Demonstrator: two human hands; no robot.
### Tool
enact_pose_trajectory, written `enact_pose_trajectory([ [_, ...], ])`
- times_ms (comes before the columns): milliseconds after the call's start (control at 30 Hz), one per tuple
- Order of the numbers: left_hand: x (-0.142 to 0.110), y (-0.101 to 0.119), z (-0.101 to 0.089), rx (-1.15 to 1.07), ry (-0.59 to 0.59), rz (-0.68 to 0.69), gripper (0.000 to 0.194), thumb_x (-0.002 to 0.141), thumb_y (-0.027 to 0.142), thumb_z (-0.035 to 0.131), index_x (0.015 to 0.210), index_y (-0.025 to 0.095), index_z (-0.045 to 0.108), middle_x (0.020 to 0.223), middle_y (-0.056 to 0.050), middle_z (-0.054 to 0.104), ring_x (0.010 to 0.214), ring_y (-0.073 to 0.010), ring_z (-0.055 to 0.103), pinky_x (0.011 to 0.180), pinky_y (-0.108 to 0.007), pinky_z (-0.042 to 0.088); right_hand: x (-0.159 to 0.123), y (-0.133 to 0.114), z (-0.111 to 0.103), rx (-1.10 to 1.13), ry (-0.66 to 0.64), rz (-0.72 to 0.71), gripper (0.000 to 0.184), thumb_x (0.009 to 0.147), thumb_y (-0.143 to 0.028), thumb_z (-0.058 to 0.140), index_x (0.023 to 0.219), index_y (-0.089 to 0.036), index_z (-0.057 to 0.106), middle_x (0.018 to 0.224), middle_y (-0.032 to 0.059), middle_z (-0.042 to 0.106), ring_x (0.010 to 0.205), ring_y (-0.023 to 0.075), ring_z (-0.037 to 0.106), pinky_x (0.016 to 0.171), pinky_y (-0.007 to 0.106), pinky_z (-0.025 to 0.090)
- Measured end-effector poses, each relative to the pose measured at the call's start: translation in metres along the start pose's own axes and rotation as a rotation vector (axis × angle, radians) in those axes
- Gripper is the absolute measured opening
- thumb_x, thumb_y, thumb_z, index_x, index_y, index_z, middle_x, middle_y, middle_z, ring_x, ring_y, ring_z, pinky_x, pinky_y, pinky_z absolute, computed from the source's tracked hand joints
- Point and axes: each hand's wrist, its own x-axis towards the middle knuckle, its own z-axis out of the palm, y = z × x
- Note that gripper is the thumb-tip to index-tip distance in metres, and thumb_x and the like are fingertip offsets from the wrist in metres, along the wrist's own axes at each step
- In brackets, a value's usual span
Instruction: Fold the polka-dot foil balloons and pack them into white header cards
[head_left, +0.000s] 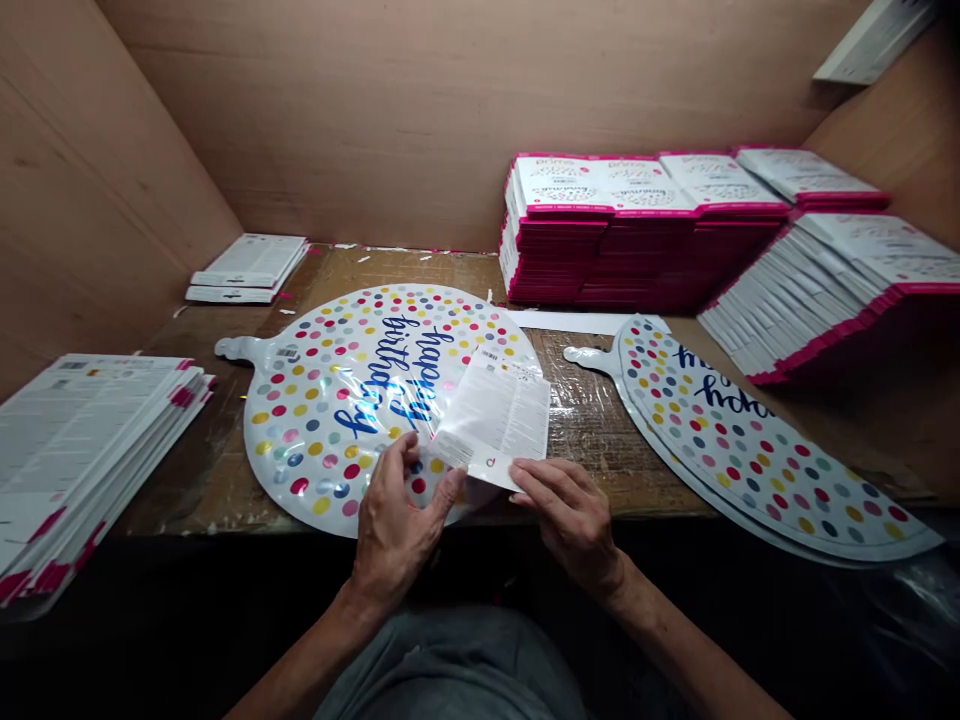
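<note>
A white printed cardboard packet (499,410) lies tilted over the right part of a flat foil balloon (330,400). The balloon has coloured dots and blue "happy birthday" lettering, and its tail points left. My right hand (574,515) pinches the packet's lower right edge between thumb and fingers. Beside the packet's lower left corner, my left hand (401,520) has its thumb and fingers apart over the balloon's near edge. Its thumb tip comes close to the packet; whether it touches cannot be made out.
Several folded dotted balloons (750,470) lie at the right, overhanging the table's front edge. Stacked pink-edged packets (600,250) stand at the back, with a leaning row (840,280) beside them. More packets (82,450) lie at left and a small pile (247,268) behind. Cardboard walls (360,120) surround the table.
</note>
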Motion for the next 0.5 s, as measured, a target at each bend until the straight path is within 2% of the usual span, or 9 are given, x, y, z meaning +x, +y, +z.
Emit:
enact_pose_trajectory([
  [100, 0.009, 0.013, -0.008, -0.5, -0.224, -0.351, 0.051, 0.072, 0.054, 0.073, 0.1, 0.012, 0.067, 0.091, -0.013, 0.074, 0.08, -0.0268, 0.072, 0.075, -0.04, 0.06, 0.024, 0.0, 0.013, 0.039, -0.023, -0.052, 0.027, 0.094, -0.019, 0.058, 0.12, -0.019, 0.064, 0.107, 0.0096, 0.073, 0.098, 0.0208, 0.063, 0.087, 0.038, 0.052],
  [133, 0.013, 0.015, -0.009, -0.64, -0.235, -0.429, 0.049, 0.069, 0.051, 0.076, 0.095, 0.011, 0.069, 0.088, -0.012, 0.074, 0.076, -0.0244, 0.072, 0.071, -0.036, 0.06, 0.032, 0.0, 0.019, 0.034, -0.054, -0.06, 0.024, 0.094, -0.024, 0.059, 0.117, -0.02, 0.066, 0.108, 0.0098, 0.072, 0.099, 0.0212, 0.062, 0.088, 0.038, 0.051],
  [200, 0.02, 0.017, -0.009, -0.822, -0.171, -0.517, 0.049, 0.061, 0.045, 0.083, 0.094, 0.011, 0.069, 0.086, -0.01, 0.075, 0.071, -0.0215, 0.072, 0.067, -0.03, 0.059, 0.048, -0.003, 0.031, 0.002, -0.103, -0.032, 0.02, 0.095, -0.032, 0.059, 0.107, -0.019, 0.068, 0.107, 0.0103, 0.071, 0.099, 0.0222, 0.061, 0.089, 0.038, 0.049],
  [333, 0.029, 0.014, -0.01, -0.906, -0.073, -0.495, 0.049, 0.061, 0.042, 0.084, 0.096, 0.01, 0.069, 0.079, -0.01, 0.075, 0.065, -0.0224, 0.072, 0.059, -0.029, 0.058, 0.08, -0.013, 0.052, -0.042, -0.207, 0.062, 0.017, 0.095, -0.033, 0.058, 0.093, -0.019, 0.067, 0.092, 0.0073, 0.068, 0.084, 0.02, 0.06, 0.077, 0.033, 0.047],
  [433, 0.033, 0.01, -0.013, -0.887, 0.011, -0.437, 0.046, 0.065, 0.042, 0.082, 0.098, 0.012, 0.068, 0.084, -0.009, 0.076, 0.072, -0.0248, 0.073, 0.058, -0.029, 0.058, 0.106, -0.02, 0.063, -0.067, -0.411, 0.107, 0.013, 0.092, -0.03, 0.061, 0.086, -0.019, 0.063, 0.083, 0.0046, 0.065, 0.071, 0.0176, 0.059, 0.063, 0.029, 0.043],
  [500, 0.034, 0.004, -0.018, -0.805, 0.043, -0.435, 0.043, 0.069, 0.045, 0.079, 0.097, 0.014, 0.068, 0.084, -0.008, 0.076, 0.073, -0.0251, 0.073, 0.056, -0.029, 0.057, 0.124, -0.02, 0.071, -0.079, -0.574, 0.072, 0.009, 0.089, -0.026, 0.063, 0.083, -0.019, 0.061, 0.079, 0.0034, 0.064, 0.064, 0.0164, 0.057, 0.055, 0.028, 0.038],
])
